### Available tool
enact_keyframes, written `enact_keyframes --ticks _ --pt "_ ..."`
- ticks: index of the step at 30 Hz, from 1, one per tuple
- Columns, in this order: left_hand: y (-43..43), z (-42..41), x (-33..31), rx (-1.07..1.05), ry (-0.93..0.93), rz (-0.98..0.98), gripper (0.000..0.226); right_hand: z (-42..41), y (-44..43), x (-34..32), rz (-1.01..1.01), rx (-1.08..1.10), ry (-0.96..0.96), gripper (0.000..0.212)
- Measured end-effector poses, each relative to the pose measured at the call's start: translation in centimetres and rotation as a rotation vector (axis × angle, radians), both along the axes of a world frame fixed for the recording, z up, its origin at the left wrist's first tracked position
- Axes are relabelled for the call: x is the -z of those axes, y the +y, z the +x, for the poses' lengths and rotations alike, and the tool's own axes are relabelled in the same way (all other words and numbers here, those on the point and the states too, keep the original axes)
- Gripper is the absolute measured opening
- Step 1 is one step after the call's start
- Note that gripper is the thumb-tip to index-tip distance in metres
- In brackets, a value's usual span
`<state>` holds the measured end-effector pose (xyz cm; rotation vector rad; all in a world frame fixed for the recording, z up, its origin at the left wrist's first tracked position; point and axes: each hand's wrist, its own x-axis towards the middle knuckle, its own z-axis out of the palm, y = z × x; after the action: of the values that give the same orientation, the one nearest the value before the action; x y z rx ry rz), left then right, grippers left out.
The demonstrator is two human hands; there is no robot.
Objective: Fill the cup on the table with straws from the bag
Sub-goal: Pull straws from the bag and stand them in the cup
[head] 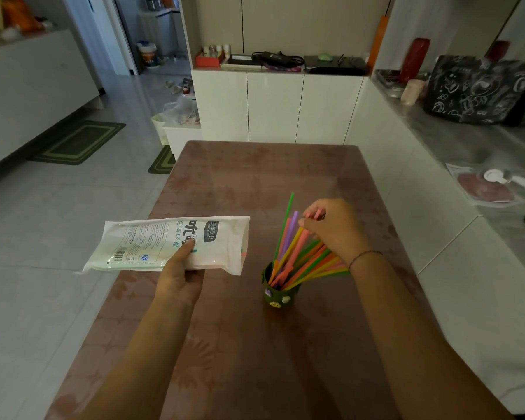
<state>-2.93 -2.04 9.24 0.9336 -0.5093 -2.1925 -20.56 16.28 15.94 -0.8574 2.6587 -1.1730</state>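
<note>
Left hand gripping bag, cup beside.

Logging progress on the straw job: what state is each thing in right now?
bag: held off the table, lying sideways, open end facing right
left hand: gripping the bag
cup: upright on the table, holding many straws
straws: fanned out, leaning right
right hand: fingers on the straw tops

L hand gripped white plastic straw bag; R hand pinched coloured plastic straws fanned in small green cup on brown table.
</note>
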Motion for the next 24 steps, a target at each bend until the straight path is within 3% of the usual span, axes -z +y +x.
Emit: enact_keyframes --ticks 5,8,12,15,19,24 --pt "0.1 0.0 -0.1 0.006 0.0 -0.009 0.03 0.0 -0.2 0.9 0.153 -0.078 0.066 0.004" --pt "0.1 0.1 -0.2 0.007 0.0 -0.02 0.027 -0.1 0.1 0.6 0.094 -0.038 0.025 0.013" --pt "0.2 0.1 -0.3 -0.001 0.0 -0.032 0.027 -0.8 0.5 0.1 -0.003 0.008 0.05 0.007" --pt "0.2 0.2 -0.3 0.002 0.013 -0.031 0.029 -0.7 0.3 0.4 0.055 -0.012 0.055 0.019" --pt "0.4 0.1 -0.4 0.007 0.017 -0.023 0.03 -0.2 0.2 1.0 0.202 -0.053 0.121 0.01" --pt "0.5 0.0 -0.8 -0.004 0.054 -0.02 0.036 -0.1 0.7 0.1 0.094 0.053 0.151 0.006"
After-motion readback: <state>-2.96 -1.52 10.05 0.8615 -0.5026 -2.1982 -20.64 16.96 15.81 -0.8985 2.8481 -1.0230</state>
